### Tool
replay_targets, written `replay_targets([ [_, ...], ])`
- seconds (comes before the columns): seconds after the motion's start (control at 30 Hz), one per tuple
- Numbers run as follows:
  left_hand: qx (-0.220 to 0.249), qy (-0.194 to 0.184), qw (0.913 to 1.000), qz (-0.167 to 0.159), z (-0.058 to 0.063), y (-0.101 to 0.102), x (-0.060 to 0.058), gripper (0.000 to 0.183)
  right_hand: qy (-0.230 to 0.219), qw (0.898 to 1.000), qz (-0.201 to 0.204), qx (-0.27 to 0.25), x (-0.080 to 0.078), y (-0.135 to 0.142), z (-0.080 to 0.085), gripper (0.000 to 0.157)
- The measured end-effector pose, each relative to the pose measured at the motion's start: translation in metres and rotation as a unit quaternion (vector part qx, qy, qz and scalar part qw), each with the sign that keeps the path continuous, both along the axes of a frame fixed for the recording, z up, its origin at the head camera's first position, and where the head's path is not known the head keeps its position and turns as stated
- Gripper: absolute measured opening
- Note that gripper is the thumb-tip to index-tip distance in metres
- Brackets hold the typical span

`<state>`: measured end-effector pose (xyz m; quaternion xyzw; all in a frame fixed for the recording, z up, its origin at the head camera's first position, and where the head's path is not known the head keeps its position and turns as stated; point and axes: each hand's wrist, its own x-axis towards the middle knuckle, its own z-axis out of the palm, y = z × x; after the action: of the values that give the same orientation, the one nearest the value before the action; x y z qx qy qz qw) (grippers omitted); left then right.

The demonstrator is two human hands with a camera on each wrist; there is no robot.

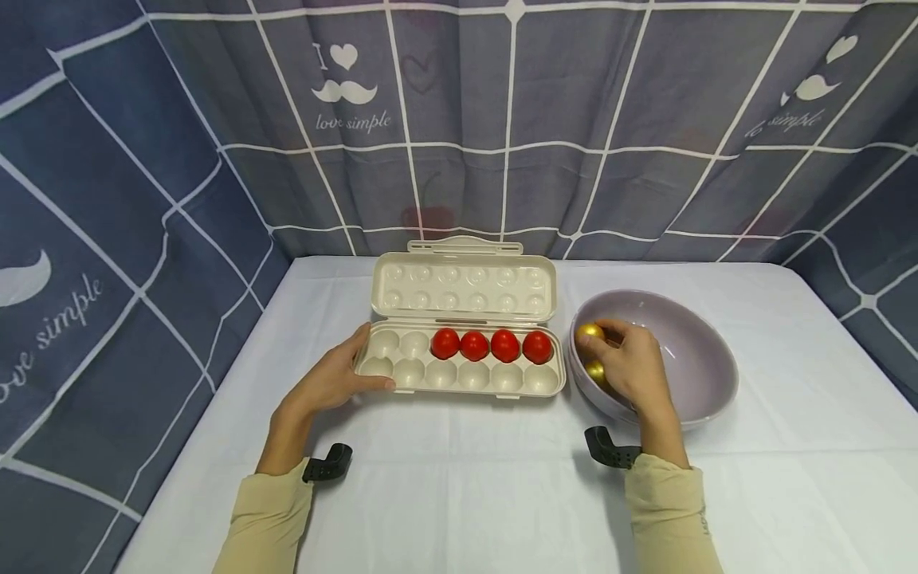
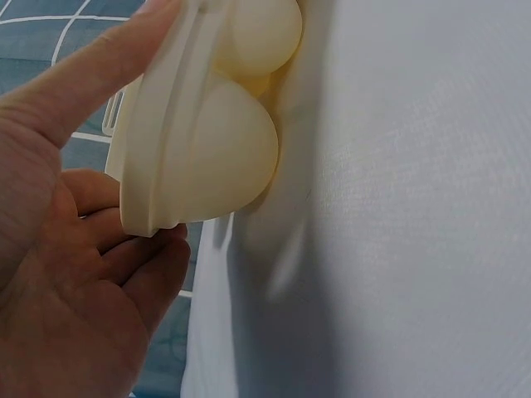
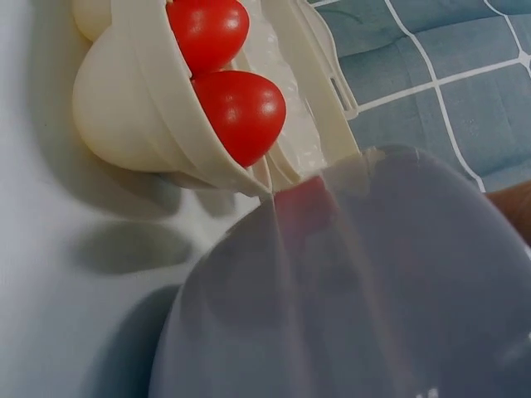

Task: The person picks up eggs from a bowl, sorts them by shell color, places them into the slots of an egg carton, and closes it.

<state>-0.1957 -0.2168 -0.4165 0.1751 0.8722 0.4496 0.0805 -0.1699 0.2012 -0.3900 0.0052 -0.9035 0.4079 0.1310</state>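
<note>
A cream egg box (image 1: 466, 376) lies with its lid (image 1: 464, 287) folded back. Several red eggs (image 1: 505, 345) fill the right part of its far row. My left hand (image 1: 326, 383) grips the box's left end, thumb along the near edge; the left wrist view shows the fingers under the rim (image 2: 153, 166). Inside the mauve bowl (image 1: 692, 367), my right hand (image 1: 631, 363) pinches a gold egg (image 1: 590, 330) near the left wall. Another gold egg (image 1: 595, 371) sits just below it, partly covered by the hand. In the right wrist view the bowl's glossy wall (image 3: 348, 298) hides most of that hand.
A white cloth (image 1: 459, 494) covers the table. The bowl stands close to the box's right end. Behind and to the left hangs a grey-blue checked curtain (image 1: 459, 104). Black wrist mounts (image 1: 610, 448) stick out from both sleeves.
</note>
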Motion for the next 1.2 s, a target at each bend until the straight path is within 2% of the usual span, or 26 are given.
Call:
replay_targets([
  [0.23, 0.001, 0.001, 1.0000, -0.003, 0.001, -0.001, 0.001, 0.105, 0.013, 0.997, -0.048, -0.059, 0.000, -0.008, 0.004, 0.032],
  [0.4, -0.001, 0.001, 1.0000, -0.004, 0.001, -0.001, 0.000, 0.107, 0.044, 0.990, -0.075, -0.112, -0.002, -0.016, 0.007, 0.028],
  [0.57, 0.000, 0.003, 1.0000, -0.008, 0.001, 0.000, 0.000, 0.106, 0.069, 0.982, -0.084, -0.156, -0.002, -0.024, 0.011, 0.028],
  [0.8, 0.000, 0.004, 1.0000, -0.007, 0.000, -0.001, 0.000, 0.106, 0.099, 0.973, -0.050, -0.204, -0.002, -0.038, 0.013, 0.027],
  [1.03, 0.000, 0.006, 0.9999, -0.008, 0.000, -0.001, 0.001, 0.105, 0.076, 0.978, 0.009, -0.196, 0.002, -0.064, 0.012, 0.029],
  [1.2, 0.003, 0.005, 1.0000, -0.008, 0.001, -0.001, 0.000, 0.105, 0.082, 0.980, 0.053, -0.171, 0.004, -0.087, 0.005, 0.027],
])
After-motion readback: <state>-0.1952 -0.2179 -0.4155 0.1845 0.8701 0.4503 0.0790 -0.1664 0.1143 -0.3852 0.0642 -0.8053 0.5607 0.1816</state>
